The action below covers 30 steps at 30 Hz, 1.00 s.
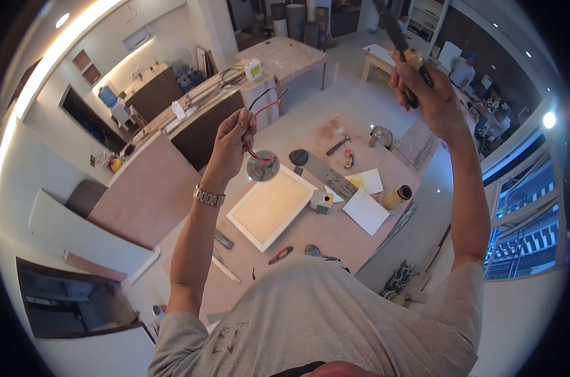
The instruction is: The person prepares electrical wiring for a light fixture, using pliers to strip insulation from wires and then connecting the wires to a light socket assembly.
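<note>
Toward the left, the left hand, with a metal-banded watch at its wrist, is raised beyond the left side of the pinkish-brown surface. Its thumb and curled fingers pinch a pair of thin red and black wires. The loose ends stick up past the fingers, and the wires run down below the hand to a round, greyish disc, which appears in front of the far left corner of a white-framed panel.

That panel lies on the left half of the surface. Between it and the near edge rests a pair of red-and-black pliers. Just past the panel's far end sits a dark rounded lump, and by its right corner a small green-and-white box. A grey plank runs along the middle. Farther out, toward the far edge, lie a hammer and a red-handled tool. White sheets lie on the right half, with a yellowish roll near the right edge.

On the far right, the right hand is held up above the far right corner, fingers wrapped around a long dark tool. It points up and away; I cannot tell its exact kind.
</note>
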Tool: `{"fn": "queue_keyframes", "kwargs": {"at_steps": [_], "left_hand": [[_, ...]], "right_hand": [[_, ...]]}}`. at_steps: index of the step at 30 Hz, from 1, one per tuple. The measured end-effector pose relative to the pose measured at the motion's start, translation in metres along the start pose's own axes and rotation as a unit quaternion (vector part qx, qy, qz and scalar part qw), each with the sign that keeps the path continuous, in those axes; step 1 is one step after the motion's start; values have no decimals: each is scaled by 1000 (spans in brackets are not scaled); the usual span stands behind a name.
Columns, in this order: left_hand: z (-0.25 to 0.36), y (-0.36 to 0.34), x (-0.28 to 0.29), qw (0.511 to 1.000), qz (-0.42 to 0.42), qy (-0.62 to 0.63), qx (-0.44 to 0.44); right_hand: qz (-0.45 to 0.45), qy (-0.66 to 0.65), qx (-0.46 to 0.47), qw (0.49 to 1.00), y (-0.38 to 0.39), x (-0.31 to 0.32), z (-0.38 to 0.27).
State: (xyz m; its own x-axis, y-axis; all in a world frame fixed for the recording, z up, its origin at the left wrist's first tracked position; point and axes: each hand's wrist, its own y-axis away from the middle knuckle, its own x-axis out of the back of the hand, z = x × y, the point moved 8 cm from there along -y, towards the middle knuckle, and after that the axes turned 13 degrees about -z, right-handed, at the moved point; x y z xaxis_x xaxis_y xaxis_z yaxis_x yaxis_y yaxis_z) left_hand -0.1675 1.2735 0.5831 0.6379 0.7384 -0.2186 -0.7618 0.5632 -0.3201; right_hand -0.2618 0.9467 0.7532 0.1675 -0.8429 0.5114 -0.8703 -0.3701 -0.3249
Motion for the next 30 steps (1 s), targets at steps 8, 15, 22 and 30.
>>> {"fn": "queue_keyframes", "kwargs": {"at_steps": [8,15,22,30], "left_hand": [[-24,79,38,996,88,-27,-15],[-38,156,46,983,171,61,-31],[-51,211,36,973,206,73,-68],[-40,237,33,968,247,-8,-40]], "right_hand": [[84,-30,56,994,-3,-19,18],[97,-55,164,980,10,-97,55],[-47,-234,-112,965,39,-291,125],[-116,-396,-188,891,6,-382,123]]}}
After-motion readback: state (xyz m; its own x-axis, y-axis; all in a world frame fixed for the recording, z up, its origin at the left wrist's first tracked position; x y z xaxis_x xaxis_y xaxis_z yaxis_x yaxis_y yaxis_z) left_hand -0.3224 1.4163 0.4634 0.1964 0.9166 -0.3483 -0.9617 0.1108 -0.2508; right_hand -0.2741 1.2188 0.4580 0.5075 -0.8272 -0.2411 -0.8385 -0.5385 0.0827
